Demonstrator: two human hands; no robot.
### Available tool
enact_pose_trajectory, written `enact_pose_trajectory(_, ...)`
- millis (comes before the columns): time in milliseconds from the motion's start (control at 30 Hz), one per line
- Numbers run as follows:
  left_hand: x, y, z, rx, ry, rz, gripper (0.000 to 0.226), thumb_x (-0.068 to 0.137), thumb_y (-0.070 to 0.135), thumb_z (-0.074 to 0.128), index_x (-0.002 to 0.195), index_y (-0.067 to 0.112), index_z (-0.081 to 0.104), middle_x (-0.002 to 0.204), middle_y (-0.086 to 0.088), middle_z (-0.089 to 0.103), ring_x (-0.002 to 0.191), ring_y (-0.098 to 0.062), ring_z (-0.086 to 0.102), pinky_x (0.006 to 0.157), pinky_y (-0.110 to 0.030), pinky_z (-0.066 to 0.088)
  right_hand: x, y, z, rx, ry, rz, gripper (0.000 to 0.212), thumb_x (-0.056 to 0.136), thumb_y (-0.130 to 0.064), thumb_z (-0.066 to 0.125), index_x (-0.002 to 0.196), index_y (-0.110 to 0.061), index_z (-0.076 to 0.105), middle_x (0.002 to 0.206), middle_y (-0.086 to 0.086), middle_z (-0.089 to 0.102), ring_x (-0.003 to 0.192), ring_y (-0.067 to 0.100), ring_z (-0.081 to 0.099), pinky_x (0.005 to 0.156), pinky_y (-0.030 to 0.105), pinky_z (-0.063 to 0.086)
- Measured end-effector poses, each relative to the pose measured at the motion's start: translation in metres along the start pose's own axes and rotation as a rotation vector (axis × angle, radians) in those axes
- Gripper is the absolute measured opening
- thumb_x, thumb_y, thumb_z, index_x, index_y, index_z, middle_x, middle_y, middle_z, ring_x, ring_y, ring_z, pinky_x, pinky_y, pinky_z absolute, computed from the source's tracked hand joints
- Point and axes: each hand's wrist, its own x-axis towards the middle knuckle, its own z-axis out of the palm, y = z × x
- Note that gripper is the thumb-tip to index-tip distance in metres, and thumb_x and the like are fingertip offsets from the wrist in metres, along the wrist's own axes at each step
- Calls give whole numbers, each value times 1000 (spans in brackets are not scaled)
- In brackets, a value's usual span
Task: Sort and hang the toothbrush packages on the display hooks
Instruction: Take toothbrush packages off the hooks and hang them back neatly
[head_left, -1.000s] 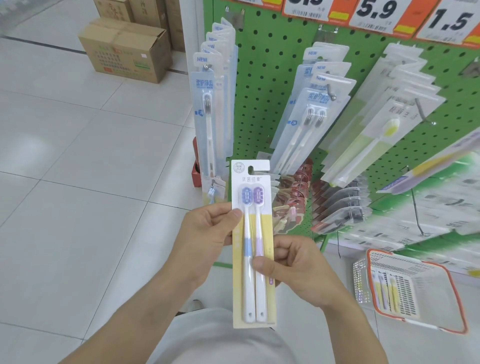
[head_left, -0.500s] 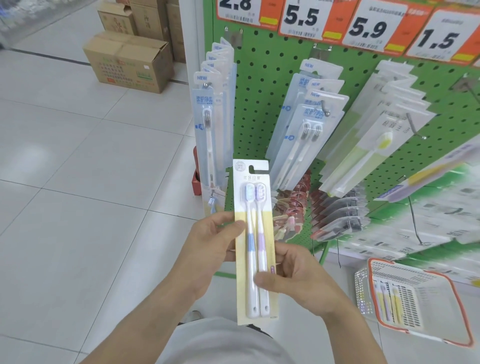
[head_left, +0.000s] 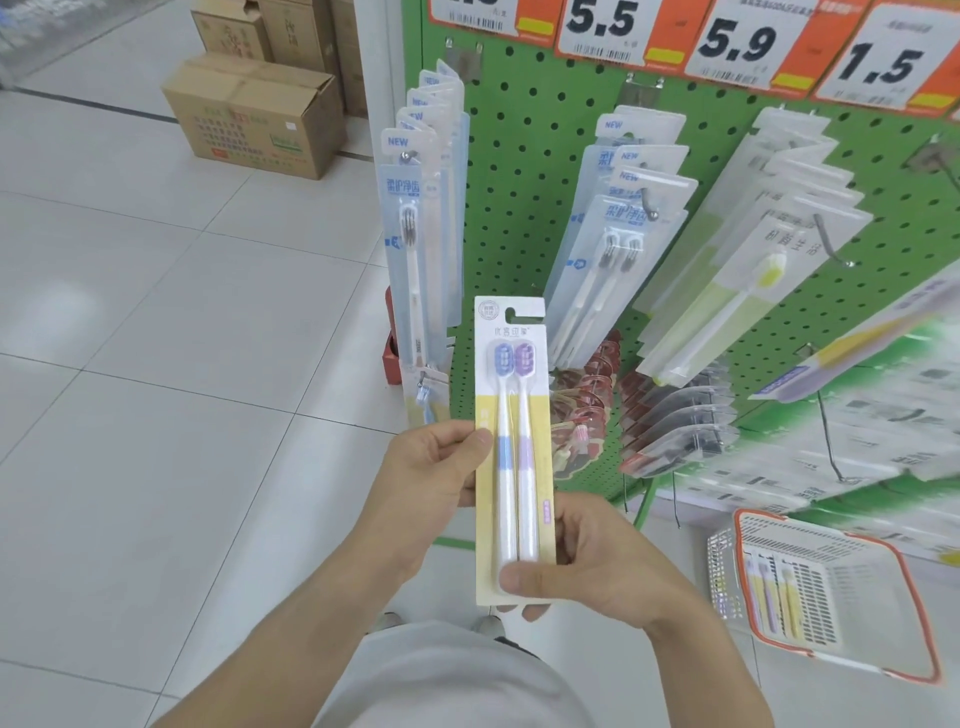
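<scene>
Toothbrush package (head_left: 511, 457) — yellow-white card, blue and purple brushes — upright, pinched by both hands (head_left: 597, 566).

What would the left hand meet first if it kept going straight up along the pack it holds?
Probably the single-brush packs hanging above the left hand; depth is unclear, so it might pass in front.

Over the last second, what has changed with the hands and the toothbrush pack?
The right hand slid its thumb down the toothbrush pack, from the handles' middle to the bottom end. The left hand kept pinching the pack's left edge. Nothing was let go; the pack stayed upright before the pegboard, and the basket stayed on the floor.
</scene>
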Motion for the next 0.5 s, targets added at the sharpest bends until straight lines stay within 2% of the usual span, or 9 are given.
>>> enact_pose_trajectory(100,0,-5,0,-13,31,-9,22,102,11,55,110,6,74,98,-11,78,91,-32,75,72,-29,61,-1,2,-3,23,-59,20,29,81,5,80,104,-9,72,89,9,74,77,21,66,73,35,57)
enact_pose_trajectory(200,1,-7,-3,-29,49,-17,23,103,10,53,111,7,74,98,-10,79,86,-25,75,70,-25,59,-4,5,-7,38,-117,22,45,80,9,78,121,-5,66,101,23,73,90,36,70,84,44,58)
enact_pose_trajectory(267,3,-10,-3,-5,62,1,22,103,11,52,110,7,74,96,-9,79,83,-23,75,72,-29,61,-4,8,-8,58,-97,31,49,80,11,77,124,-9,67,103,25,73,94,44,71,84,45,59)
enact_pose_trajectory(367,6,-15,-2,52,93,38,22,103,11,52,107,9,73,91,-7,79,77,-17,74,76,-33,61,-2,12,-10,28,-83,23,49,80,8,78,121,-18,70,101,13,76,87,26,71,78,33,57)
enact_pose_trajectory(400,6,-17,-2,59,97,40,21,104,11,52,106,11,73,90,-5,79,76,-16,73,75,-32,61,-1,13,-10,29,-69,19,50,79,8,79,121,-18,70,101,12,76,85,23,70,78,34,57)
enact_pose_trajectory(500,8,-19,-4,43,105,39,22,104,13,52,107,12,73,92,-5,79,77,-16,73,74,-30,60,3,15,-8,69,20,-40,57,72,8,84,122,-14,68,111,18,74,95,32,70,85,53,58)
